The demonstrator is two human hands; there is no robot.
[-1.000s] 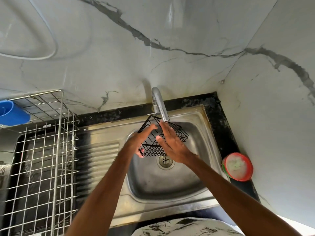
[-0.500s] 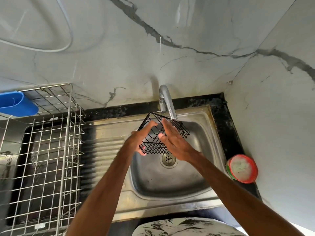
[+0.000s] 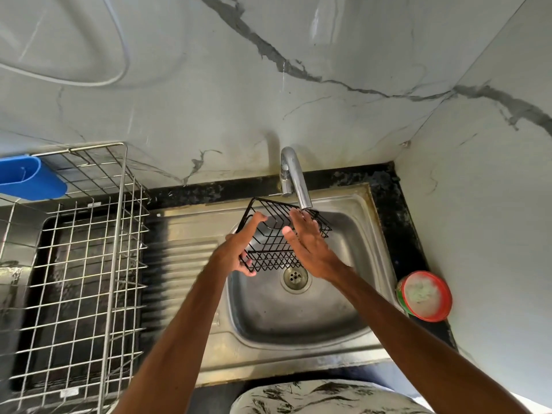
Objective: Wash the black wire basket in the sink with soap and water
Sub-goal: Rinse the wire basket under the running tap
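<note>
The black wire basket is held tilted over the steel sink, just under the chrome tap. My left hand grips its left side, thumb over the rim and fingers curled beneath. My right hand lies flat on the basket's right side with straight fingers, its fingertips near the tap's spout. Whether water is running I cannot tell. The drain shows right below the basket.
A steel wire dish rack stands on the left with a blue plastic holder on its back edge. A red-rimmed soap tub sits on the black counter at the right. Marble wall tiles close in behind and to the right.
The view has shifted slightly, moving everything in the frame. The basket stays under the tap, tilted a little more; my right hand has slid a bit along it.
</note>
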